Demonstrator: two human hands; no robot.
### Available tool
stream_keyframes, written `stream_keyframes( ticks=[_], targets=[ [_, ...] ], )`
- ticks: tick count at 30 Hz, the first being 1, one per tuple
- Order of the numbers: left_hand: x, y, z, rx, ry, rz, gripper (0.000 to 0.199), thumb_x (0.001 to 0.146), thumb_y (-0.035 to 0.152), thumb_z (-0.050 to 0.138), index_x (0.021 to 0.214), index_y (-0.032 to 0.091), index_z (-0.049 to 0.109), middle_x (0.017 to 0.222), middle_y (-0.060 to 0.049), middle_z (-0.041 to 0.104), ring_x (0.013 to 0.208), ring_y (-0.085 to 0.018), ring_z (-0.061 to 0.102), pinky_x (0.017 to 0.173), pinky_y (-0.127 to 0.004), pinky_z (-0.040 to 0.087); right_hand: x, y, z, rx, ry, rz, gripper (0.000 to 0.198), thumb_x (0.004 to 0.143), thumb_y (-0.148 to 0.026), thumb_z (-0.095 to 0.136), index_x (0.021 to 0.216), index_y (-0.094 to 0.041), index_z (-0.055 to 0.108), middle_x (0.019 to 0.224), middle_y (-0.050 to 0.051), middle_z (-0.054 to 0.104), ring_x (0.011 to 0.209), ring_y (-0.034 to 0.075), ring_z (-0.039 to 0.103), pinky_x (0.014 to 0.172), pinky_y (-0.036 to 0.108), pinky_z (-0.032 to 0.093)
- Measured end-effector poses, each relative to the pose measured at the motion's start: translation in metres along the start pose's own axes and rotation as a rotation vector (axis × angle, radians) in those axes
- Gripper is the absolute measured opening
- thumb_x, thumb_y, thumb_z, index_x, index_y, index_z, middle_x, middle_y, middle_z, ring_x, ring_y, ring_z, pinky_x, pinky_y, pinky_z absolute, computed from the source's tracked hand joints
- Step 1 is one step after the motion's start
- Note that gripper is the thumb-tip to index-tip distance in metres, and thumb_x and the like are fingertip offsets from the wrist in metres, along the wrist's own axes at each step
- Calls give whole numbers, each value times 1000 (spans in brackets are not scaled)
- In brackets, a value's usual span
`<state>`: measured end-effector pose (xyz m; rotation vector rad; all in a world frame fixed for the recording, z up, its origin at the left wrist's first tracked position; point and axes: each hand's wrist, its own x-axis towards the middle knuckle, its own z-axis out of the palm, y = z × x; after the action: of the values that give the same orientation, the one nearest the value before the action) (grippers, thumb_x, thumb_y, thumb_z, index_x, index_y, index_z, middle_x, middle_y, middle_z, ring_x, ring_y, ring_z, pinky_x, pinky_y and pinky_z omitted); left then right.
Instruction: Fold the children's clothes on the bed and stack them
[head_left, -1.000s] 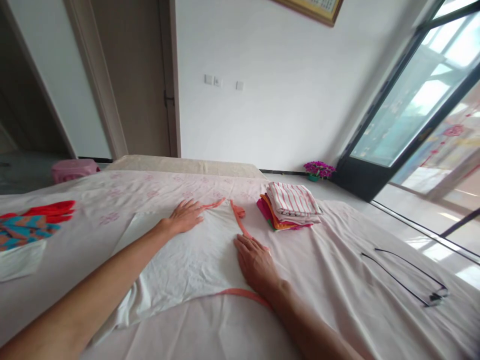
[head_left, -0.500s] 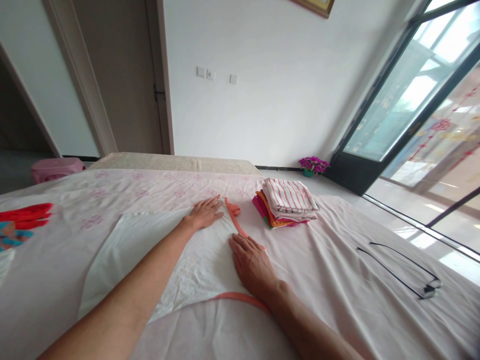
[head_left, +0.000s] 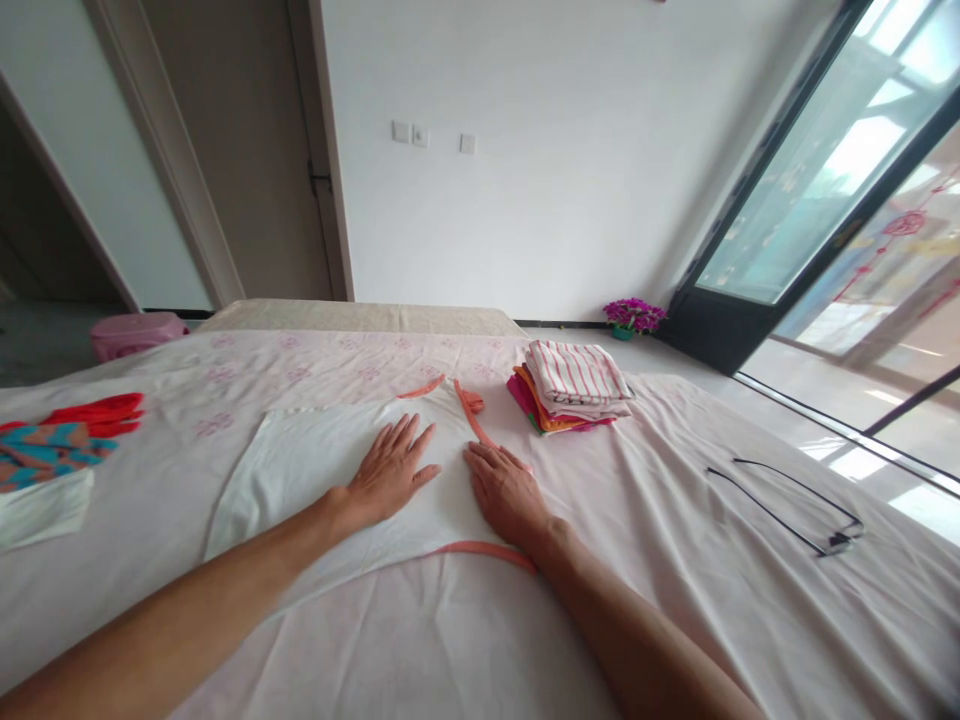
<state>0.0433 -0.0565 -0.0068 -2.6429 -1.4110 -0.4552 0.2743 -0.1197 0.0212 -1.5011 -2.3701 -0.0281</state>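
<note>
A white sleeveless top with coral-coloured edging lies spread out flat on the pink cloth-covered surface. My left hand rests palm down on the middle of the top, its fingers spread. Near the coral neckline, my right hand lies flat on the right end of the garment, fingers stretched out and close together. Neither hand grips anything. Just beyond my right hand sits a stack of folded clothes, with a red-and-white striped piece uppermost.
Black-framed glasses lie at the right. To the left are a red cloth, a blue-and-brown patterned cloth and a white cloth. Beyond the far edge stand a pink stool and a pot of purple flowers.
My left hand has slid from the garment's far edge back toward its middle, fingers now more spread. My right hand stays by the neckline. The head view has tipped and shifted slightly.
</note>
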Motion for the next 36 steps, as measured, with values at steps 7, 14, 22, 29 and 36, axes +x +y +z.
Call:
stream_keyframes(
  ticks=[7,14,22,29,36],
  targets=[
    [-93,-41,-33,77,-125,-123,62,97,55,29,151,25,34,160,-11,27,148,-27,22,117,-52,20,-1,1,-1,-7,-25,15,41,99,-24,36,136,-20,53,144,8,52,135,16,43,117,35,25],
    [-138,-61,-53,193,-176,-408,62,95,54,34,151,25,35,159,-15,28,147,-34,25,113,-58,21,-4,0,1,-49,-35,-4,41,101,-28,33,136,-17,51,145,10,50,136,18,41,116,37,25],
    [-162,-47,-85,259,-153,-407,54,94,44,39,139,19,54,150,-15,45,143,-33,32,115,-53,21,14,-27,-16,-282,-217,28,33,92,-13,41,117,-10,61,121,18,63,112,25,59,107,42,34],
    [-171,-42,-81,176,-87,-347,64,95,52,36,147,15,42,154,-16,38,145,-30,30,116,-46,27,66,-114,19,-96,-129,-100,48,98,-37,40,138,-13,47,151,16,41,141,26,34,115,46,24],
    [-185,-42,-70,141,-139,-356,63,94,55,37,148,24,40,158,-14,32,147,-32,26,115,-53,23,119,-141,75,39,-208,-115,70,99,-57,25,153,-12,27,160,13,22,148,26,18,120,47,16]
  ],
)
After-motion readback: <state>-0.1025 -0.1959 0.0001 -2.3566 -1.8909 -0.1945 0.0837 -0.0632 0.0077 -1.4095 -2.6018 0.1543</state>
